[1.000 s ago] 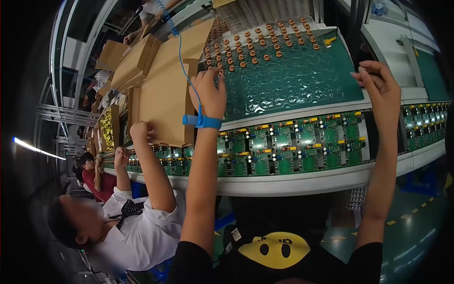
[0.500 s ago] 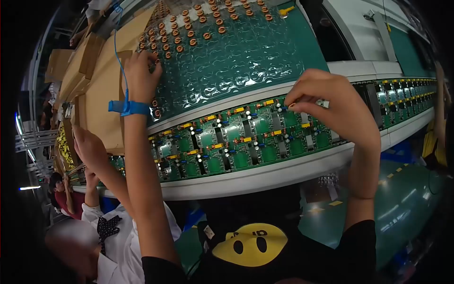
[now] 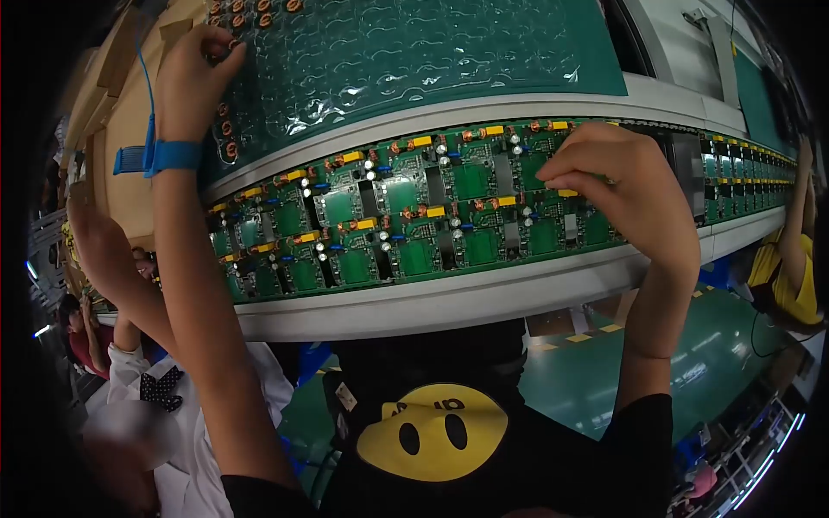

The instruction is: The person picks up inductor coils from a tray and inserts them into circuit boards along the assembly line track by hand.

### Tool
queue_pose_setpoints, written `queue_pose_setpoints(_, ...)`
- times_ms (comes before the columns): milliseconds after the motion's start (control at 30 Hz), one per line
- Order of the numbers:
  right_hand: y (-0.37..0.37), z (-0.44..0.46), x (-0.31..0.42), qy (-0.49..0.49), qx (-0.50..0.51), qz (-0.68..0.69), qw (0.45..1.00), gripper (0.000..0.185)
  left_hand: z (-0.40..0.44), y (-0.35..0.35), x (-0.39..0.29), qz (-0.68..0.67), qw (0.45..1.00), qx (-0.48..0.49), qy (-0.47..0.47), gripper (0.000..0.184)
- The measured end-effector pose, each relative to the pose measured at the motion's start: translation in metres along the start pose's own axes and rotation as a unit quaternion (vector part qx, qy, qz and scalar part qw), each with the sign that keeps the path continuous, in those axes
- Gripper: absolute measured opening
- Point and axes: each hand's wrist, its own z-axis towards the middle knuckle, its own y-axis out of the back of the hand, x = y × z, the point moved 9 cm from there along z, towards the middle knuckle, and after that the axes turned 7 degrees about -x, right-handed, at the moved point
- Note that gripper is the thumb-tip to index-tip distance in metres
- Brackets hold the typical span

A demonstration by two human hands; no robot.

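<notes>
My left hand point(image 3: 192, 73), with a blue strap point(image 3: 177, 155) round its wrist, is above the left side of the clear plastic tray point(image 3: 371, 60). Its thumb and forefinger pinch a small copper coil, mostly hidden. Copper coils point(image 3: 263, 19) sit in the tray near its top left, and a few more point(image 3: 230, 148) lie just below this hand. Over the right part of the rows of green circuit boards point(image 3: 471, 181) hovers my right hand point(image 3: 626, 186). Its fingertips are pressed together, and whatever they hold is hidden. The boards carry yellow parts, copper coils and silver capacitors.
Cardboard boxes point(image 3: 129, 173) stand on the left. A co-worker in white point(image 3: 194, 432) reaches in beside my left arm, a hand point(image 3: 99, 246) near the boxes. At the far right is a person in yellow point(image 3: 790, 276). The white rail point(image 3: 432, 306) edges the line.
The view has shifted, bringing the boards higher and further left. My right hand has come from beyond the tray's right side to over the boards. My left hand remains by the coils.
</notes>
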Motion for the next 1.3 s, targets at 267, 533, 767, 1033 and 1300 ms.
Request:
queue_pose_setpoints(267, -0.002, -0.001, -0.002, -0.016, 0.025, -0.027, 0.999, 0.012, -0.007, 0.012, 0.001, -0.025, 0.998, -0.004, 0.058, 0.028)
queue_pose_setpoints(533, 0.000, -0.004, 0.001, 0.009, 0.011, -0.044, 0.999, 0.012, -0.035, 0.071, -0.066, -0.030, 0.991, -0.112, 0.074, 0.021)
queue_pose_setpoints(767, -0.001, -0.003, 0.013, 0.062, 0.008, -0.071, 0.996, 0.014, -0.066, 0.091, -0.108, -0.074, 0.989, -0.122, 0.023, 0.015)
queue_pose_setpoints(1033, -0.004, -0.005, 0.018, 0.055, -0.010, -0.099, 0.994, 0.017, -0.092, 0.079, -0.134, -0.208, 0.970, -0.088, 0.089, 0.020)
queue_pose_setpoints(1300, -0.003, -0.008, 0.023, 0.041, -0.033, -0.126, 0.991, 0.017, -0.100, 0.079, -0.148, -0.202, 0.976, -0.046, 0.068, 0.021)
